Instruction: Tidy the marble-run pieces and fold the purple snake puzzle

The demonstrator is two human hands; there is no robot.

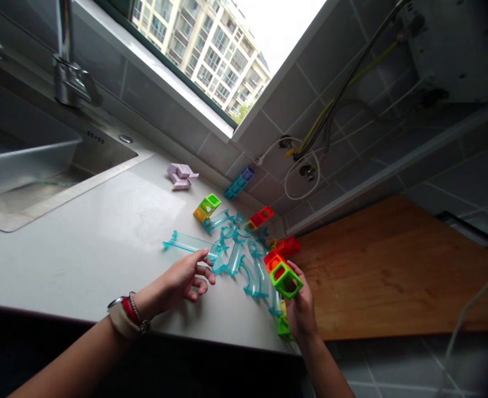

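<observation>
My right hand [302,307] is wrapped round a stack of red, orange and green toy blocks [284,276] with open frames, raised over the counter's right end. Fingers apart and holding nothing, my left hand [188,281] hovers by the clear teal track pieces [235,255], which lie in a loose pile between both hands. A green and yellow block pair [207,207] stands behind the pile. Red blocks [262,216] lean at its back right, and another red block [288,245] is behind the held stack. Below my right hand, a green block [284,327] is partly hidden.
Pale purple blocks [181,176] sit farther back on the white counter [82,249]. Blue blocks [239,183] stand against the tiled wall. A steel sink [103,163] with a tap [67,83] is at left. At right is a wooden board [372,276]. Cables hang above.
</observation>
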